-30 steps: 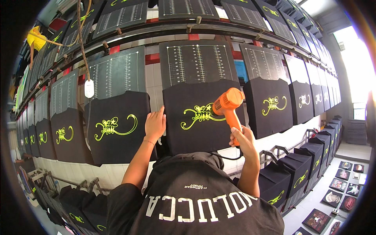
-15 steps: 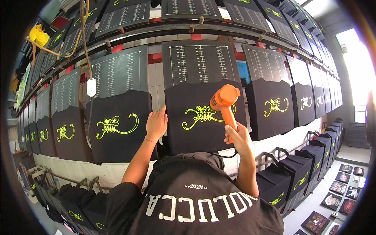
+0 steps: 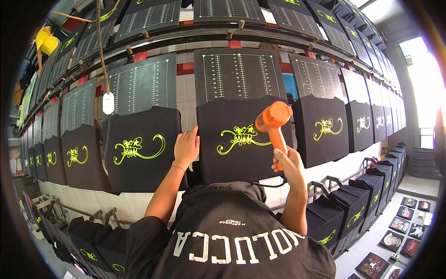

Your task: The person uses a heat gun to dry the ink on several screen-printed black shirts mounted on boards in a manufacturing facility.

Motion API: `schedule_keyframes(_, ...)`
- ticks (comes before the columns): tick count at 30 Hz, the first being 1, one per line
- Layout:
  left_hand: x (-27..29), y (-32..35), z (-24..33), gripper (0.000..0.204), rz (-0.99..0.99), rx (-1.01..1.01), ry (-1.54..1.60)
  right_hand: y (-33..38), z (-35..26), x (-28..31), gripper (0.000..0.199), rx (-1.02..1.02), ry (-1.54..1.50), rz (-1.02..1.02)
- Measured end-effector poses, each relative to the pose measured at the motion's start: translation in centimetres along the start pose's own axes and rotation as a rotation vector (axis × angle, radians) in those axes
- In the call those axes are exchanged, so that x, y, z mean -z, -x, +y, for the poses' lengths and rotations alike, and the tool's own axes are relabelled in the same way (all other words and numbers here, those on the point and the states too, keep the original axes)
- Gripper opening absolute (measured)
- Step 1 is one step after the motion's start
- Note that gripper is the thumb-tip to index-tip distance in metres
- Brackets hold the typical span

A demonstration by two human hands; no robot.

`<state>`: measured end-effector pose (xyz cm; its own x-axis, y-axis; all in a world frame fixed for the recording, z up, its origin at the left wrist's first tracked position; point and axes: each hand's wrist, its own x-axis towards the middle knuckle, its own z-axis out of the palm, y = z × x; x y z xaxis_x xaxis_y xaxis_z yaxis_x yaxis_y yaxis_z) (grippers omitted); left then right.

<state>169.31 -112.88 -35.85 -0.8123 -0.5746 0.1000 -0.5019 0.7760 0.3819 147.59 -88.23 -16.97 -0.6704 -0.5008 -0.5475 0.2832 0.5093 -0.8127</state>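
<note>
My right hand (image 3: 289,163) is closed around the handle of an orange heat gun (image 3: 276,118), with a black cord trailing below. Its head hangs over the right part of a black shirt (image 3: 211,165) spread on a flat board (image 3: 218,76), covering part of the neon-yellow scroll print (image 3: 241,136). My left hand (image 3: 187,146) rests at the left edge of that shirt, fingers stretched out, holding nothing. The fingertips seem to touch the shirt's edge. Left of it lies another black shirt (image 3: 144,174) with the same yellow print.
Rows of boards with printed black shirts run to both sides, one with a yellow print (image 3: 327,129) just right. A white tag-like box (image 3: 108,103) hangs on a cord at left. Far left is a person in yellow (image 3: 46,41). Several pictures (image 3: 374,266) lie at lower right.
My right hand and the heat gun have shifted a little to the right over the shirt. My left hand stays in place. The person in yellow has moved slightly.
</note>
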Motion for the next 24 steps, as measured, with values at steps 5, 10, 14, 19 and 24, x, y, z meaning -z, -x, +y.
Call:
schedule_keyframes(5,0.4,-0.1,0.2,0.038,-0.045,0.019,0.023,-0.3,0.3,-0.4,0.028,0.039,0.021,0.011)
schedule_keyframes(10,0.4,-0.1,0.2,0.037,-0.036,0.017,0.018,-1.1,0.2,0.0,0.030,0.030,-0.053,-0.024)
schedule_keyframes(14,0.1,0.0,0.0,0.037,-0.019,0.010,0.010,-0.9,0.2,0.2,0.030,0.005,-0.071,-0.077)
schedule_keyframes(19,0.0,0.1,-0.1,0.038,-0.014,0.010,0.027,0.5,-0.6,-1.0,0.029,-0.003,0.058,-0.074)
schedule_keyframes(24,0.3,0.0,0.0,0.037,-0.047,0.032,0.044,1.1,-0.5,-1.3,0.029,-0.013,0.049,-0.057)
